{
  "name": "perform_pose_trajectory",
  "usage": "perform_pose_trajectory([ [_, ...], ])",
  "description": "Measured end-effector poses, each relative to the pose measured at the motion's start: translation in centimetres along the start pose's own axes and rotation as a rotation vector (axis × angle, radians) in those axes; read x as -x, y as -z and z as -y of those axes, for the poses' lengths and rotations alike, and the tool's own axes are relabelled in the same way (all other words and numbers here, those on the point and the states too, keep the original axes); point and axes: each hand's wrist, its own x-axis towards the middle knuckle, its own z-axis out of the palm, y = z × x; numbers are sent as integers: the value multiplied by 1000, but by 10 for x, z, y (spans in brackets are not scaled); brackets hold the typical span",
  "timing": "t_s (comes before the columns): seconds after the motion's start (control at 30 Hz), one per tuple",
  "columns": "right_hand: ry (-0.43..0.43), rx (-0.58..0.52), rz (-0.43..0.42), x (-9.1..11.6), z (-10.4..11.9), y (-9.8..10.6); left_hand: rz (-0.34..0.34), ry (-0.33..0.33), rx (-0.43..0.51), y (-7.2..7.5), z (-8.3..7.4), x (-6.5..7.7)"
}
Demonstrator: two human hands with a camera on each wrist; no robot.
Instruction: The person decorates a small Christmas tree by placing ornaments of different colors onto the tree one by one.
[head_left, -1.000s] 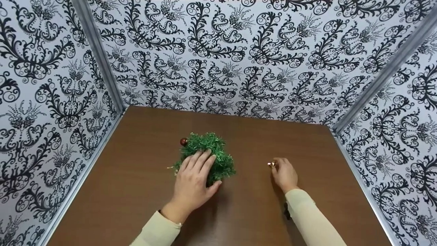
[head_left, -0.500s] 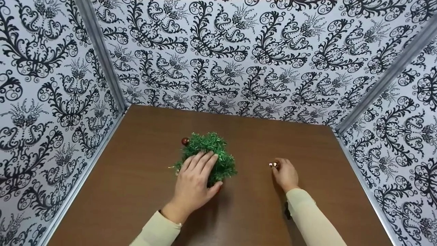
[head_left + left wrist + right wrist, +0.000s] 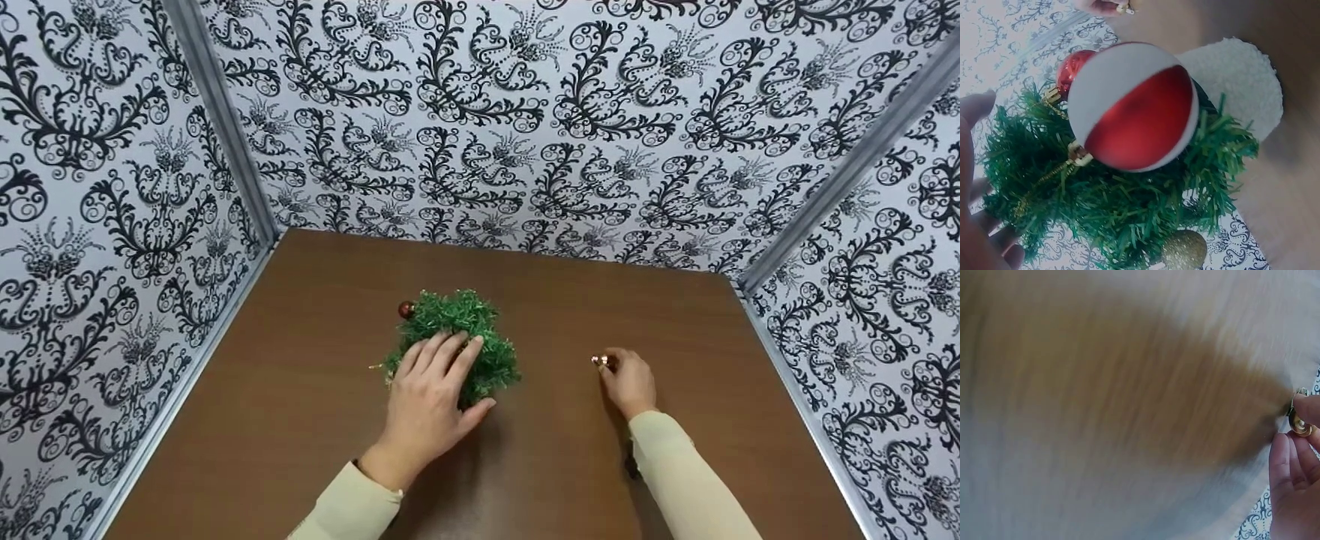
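Observation:
A small green artificial Christmas tree (image 3: 454, 309) stands on the table, left of the middle. My left hand (image 3: 424, 409) lies over its near side, fingers spread and loosely bent, thumb apart. A red bauble (image 3: 406, 310) hangs at the tree's far left. In the left wrist view a big red-and-white bauble (image 3: 1140, 124) hides part of the branches; a glittery gold bauble (image 3: 1185, 249) and the white base (image 3: 1247, 84) also show. To the right, my right hand (image 3: 631, 386) pinches a small shiny gold ornament (image 3: 1300, 424) between thumb and fingers, close over the tabletop.
The brown wooden table (image 3: 540, 465) is enclosed at the back and sides by white panels (image 3: 480, 150) with black scrollwork. Grey metal posts (image 3: 225, 127) stand at the back corners.
My left hand's index finger and thumb have shifted slightly outward over the tree. The right hand has hardly moved, and the gold ornament has turned a little in its fingers.

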Motion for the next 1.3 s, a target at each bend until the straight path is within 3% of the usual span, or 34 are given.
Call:
perform_pose_trajectory([
  [0.2,-5,-2,5,0,0,-1,-5,24,2,1,-3,0],
  [0.7,-9,26,14,1,-3,-2,72,38,48,3,3,2],
  [1.3,-7,28,29,-1,-1,1,63,0,126,7,18,4],
])
